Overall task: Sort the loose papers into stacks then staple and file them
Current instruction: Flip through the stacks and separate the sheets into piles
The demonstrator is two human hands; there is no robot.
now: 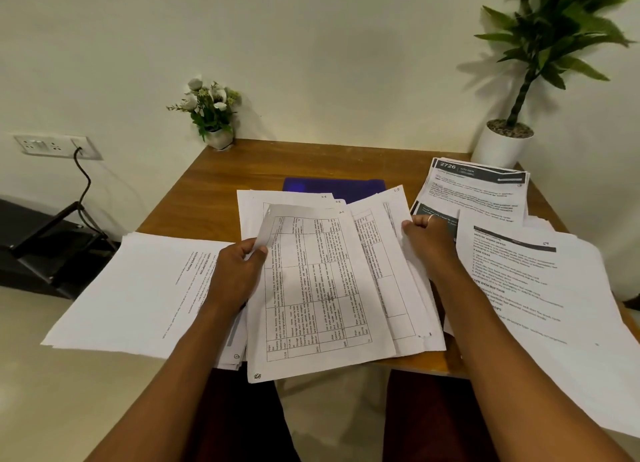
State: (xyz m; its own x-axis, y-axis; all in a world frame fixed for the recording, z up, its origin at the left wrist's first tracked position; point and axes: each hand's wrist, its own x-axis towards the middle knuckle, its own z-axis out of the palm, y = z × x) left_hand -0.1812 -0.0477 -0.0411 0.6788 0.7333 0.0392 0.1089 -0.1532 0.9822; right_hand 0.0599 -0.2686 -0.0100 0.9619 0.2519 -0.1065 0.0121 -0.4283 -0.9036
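A fanned pile of table-printed sheets (322, 288) lies in the middle of the wooden table (221, 170). My left hand (235, 271) pinches the bent top-left corner of the uppermost sheet. My right hand (429, 239) grips the right edge of the sheets fanned out beneath it. A white stack of text pages (138, 288) lies at the left. Another text stack (540, 288) lies at the right, and a stack with dark headers (478, 187) sits behind it. A blue file folder (332, 186) lies behind the middle pile, partly covered by it.
A small white pot of flowers (214, 118) stands at the table's back left corner. A tall potted plant (509, 129) stands at the back right. A wall socket with a black cable (62, 146) is at the left, above a dark stand (41, 250).
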